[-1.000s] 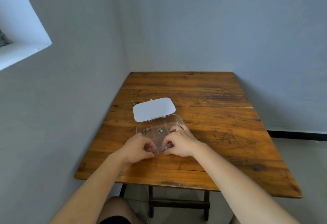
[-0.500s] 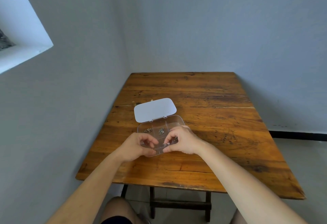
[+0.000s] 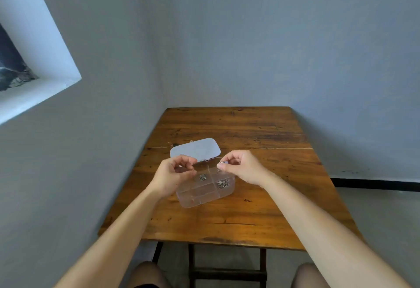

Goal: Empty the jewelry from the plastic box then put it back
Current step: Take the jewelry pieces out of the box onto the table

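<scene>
A clear plastic box (image 3: 205, 198) with several compartments sits on the wooden table (image 3: 238, 217), its white lid (image 3: 195, 149) open and lying flat behind it. Small silver jewelry lies in the middle-left compartment (image 3: 203, 177) and the middle-right compartment (image 3: 223, 183). The two near compartments look bare. My left hand (image 3: 173, 177) and my right hand (image 3: 243, 167) hover just above the box's far half, both pinched. A small silver jewelry piece (image 3: 223, 162) shows at my right fingertips, with a bit dangling below. Whether it reaches my left fingertips is too fine to see.
The table stands in a corner, with grey walls along its left and far edges. A window recess (image 3: 34, 67) is high on the left wall. My knees show under the table's near edge.
Both hands have lifted from the box's near compartments and moved up and apart, now pinching above the far half. The near part of the box is uncovered.
</scene>
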`<state>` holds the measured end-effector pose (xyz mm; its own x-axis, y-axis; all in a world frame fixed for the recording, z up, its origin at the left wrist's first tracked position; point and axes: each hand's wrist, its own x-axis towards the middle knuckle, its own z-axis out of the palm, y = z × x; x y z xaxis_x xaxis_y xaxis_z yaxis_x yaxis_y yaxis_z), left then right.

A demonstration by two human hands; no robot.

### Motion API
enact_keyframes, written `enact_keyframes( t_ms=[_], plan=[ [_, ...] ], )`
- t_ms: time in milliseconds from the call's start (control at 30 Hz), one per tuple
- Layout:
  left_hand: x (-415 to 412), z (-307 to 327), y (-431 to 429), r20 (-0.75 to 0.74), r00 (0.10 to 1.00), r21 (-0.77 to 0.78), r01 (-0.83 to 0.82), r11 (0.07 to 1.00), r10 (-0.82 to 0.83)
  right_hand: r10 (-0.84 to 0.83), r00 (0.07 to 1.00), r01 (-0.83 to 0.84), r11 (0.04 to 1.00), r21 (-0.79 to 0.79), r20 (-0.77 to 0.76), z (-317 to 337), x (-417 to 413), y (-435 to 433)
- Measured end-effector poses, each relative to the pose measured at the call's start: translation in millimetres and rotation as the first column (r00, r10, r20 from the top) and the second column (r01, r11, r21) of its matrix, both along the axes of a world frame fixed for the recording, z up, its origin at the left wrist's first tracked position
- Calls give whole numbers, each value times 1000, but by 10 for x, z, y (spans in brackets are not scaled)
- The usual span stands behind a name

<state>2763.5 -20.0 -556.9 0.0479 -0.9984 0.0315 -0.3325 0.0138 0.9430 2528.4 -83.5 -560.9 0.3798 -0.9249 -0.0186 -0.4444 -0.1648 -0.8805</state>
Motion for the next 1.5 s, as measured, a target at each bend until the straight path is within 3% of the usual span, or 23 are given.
enact_keyframes(
  t_ms=[167, 367, 500, 600, 767, 900, 1200, 1500],
  plan=[
    [-349, 510, -48, -77, 997, -119, 7, 993, -16, -148, 984, 154, 986, -64, 96, 377, -456, 40],
    [-888, 946, -116, -133, 982, -251, 97, 963, -134, -227, 969, 239, 960, -145, 97, 655, -1038, 157],
    [-1327, 857, -99, -155, 971, -240, 142, 960, -182, -274, 960, 278, 953, -117, 50, 512, -1414, 326],
    [-1583, 488, -75, -156, 966, -146, 185, 972, -208, -312, 949, 307, 948, -79, -49, 204, -1661, 518],
    [-1881, -300, 85, 48, 968, 101, 242, 965, -248, -372, 888, 381, 924, -20, -269, -340, -1939, 853],
    [-1911, -588, 175, 224, 889, 251, 344, 905, -400, -353, 864, 385, 923, 18, -359, -508, -2050, 961],
    [-1462, -167, 82, 336, 900, 81, 265, 961, -277, -311, 878, 302, 950, -82, -363, -134, -1679, 751],
    [-405, -174, -41, 501, 857, 94, 83, 992, -119, -45, 892, 6, 996, -87, -451, -144, -538, 570]
  ],
)
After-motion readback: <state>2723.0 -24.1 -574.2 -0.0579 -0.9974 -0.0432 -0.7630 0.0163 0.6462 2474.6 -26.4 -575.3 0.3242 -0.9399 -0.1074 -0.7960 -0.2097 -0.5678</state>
